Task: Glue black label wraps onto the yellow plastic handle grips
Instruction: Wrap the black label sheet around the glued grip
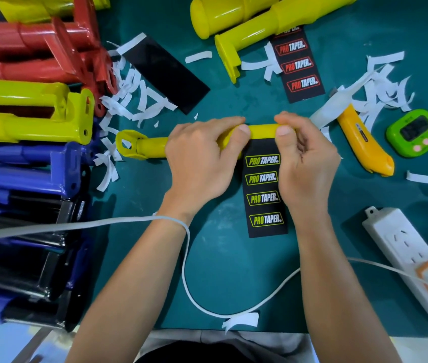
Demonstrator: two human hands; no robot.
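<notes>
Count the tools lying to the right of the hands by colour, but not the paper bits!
Yellow: 1, the knife
Green: 1, the timer
White: 1, the power strip
Total: 3
The white-and-orange thing lying on the strip is too unclear to name, so it is not counted.

Utility knife (364,145), green timer (416,132), power strip (401,247)
</notes>
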